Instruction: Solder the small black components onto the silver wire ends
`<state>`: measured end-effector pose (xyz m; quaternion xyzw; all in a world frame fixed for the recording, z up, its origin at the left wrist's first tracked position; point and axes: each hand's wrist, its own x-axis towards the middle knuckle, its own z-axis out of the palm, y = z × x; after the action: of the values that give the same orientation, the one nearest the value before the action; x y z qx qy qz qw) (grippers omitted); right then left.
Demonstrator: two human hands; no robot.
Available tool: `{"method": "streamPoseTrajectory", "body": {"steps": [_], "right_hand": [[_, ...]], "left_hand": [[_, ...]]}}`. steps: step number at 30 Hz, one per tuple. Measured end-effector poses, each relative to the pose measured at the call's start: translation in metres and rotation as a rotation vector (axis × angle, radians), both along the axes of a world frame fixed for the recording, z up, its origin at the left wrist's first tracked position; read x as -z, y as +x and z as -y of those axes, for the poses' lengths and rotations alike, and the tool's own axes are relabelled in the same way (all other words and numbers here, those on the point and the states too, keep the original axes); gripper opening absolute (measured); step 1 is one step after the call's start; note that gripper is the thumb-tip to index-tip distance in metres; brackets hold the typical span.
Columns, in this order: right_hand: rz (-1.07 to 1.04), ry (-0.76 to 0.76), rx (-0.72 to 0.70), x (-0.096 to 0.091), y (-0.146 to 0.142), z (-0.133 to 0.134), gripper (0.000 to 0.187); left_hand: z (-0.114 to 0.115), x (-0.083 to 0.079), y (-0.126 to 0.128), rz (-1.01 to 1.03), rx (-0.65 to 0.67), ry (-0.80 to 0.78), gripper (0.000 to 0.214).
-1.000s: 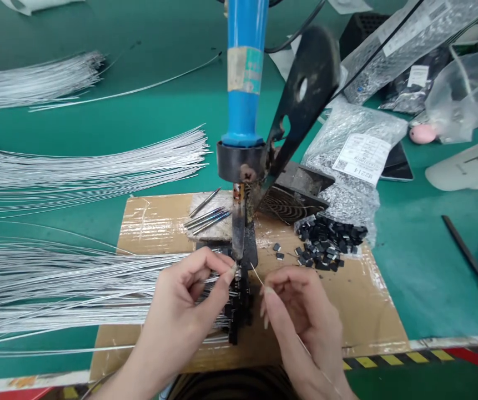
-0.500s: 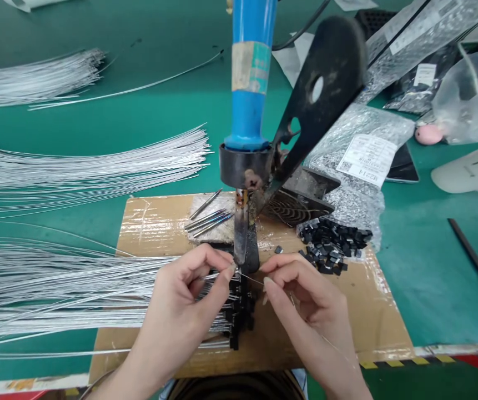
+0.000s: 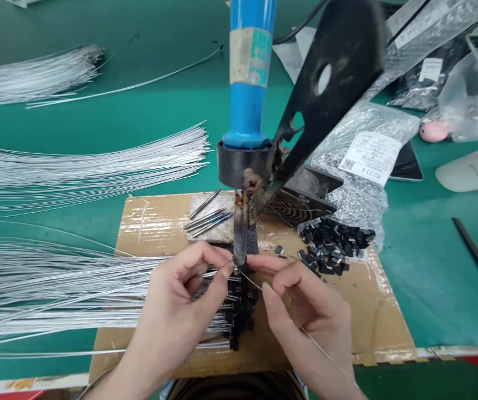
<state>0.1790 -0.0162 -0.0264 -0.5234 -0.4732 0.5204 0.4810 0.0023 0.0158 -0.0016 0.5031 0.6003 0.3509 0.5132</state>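
Note:
Thumb and forefinger of my left hand (image 3: 180, 303) are pinched, apparently on the end of a white wire, right at the tip of an upright soldering iron (image 3: 247, 108). What sits between those fingertips is mostly hidden. My right hand (image 3: 311, 311) holds a thin solder wire (image 3: 250, 280), which runs from its thumb to the iron's tip and trails across the palm. The right forefinger reaches out beside the tip. Under the hands, white wires (image 3: 64, 289) lead to a row of black connectors (image 3: 234, 316) on a cardboard sheet (image 3: 147, 222).
A black bracket (image 3: 326, 94) holds the iron and slants up to the right. Spare tips (image 3: 207, 219) lie behind the left hand. Loose black connectors (image 3: 336, 241) are heaped at the right, before a plastic bag (image 3: 367, 203). More wire bundles (image 3: 139, 158) lie at the left.
My right forefinger has stretched left to the iron's tip, and more solder wire shows across the right palm. The left hand stays nearly in place. The view has shifted slightly.

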Motion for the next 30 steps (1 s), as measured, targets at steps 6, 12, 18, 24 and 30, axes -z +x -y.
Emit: {"method": "streamPoseTrajectory", "body": {"steps": [6, 12, 18, 24, 30], "right_hand": [[-0.005, -0.004, 0.017, -0.0013, -0.0019, 0.0006, 0.020], [-0.006, 0.019, 0.027, -0.0028, -0.0036, -0.0002, 0.020], [0.004, 0.030, 0.040, -0.0028, -0.0045, 0.0001, 0.021], [0.001, 0.043, 0.024, -0.0032, -0.0039, -0.0004, 0.021], [0.017, 0.029, 0.035, -0.0035, -0.0037, 0.0003, 0.021]], "left_hand": [[-0.0010, -0.0028, 0.0030, 0.029, -0.039, -0.006, 0.014], [-0.0005, -0.0051, 0.0059, 0.054, -0.098, -0.006, 0.016], [-0.0006, -0.0049, 0.0019, 0.042, -0.047, 0.010, 0.016], [-0.0010, -0.0058, 0.0034, 0.046, -0.054, 0.009, 0.017], [-0.0003, -0.0050, 0.0023, 0.056, -0.066, 0.015, 0.016]]}}
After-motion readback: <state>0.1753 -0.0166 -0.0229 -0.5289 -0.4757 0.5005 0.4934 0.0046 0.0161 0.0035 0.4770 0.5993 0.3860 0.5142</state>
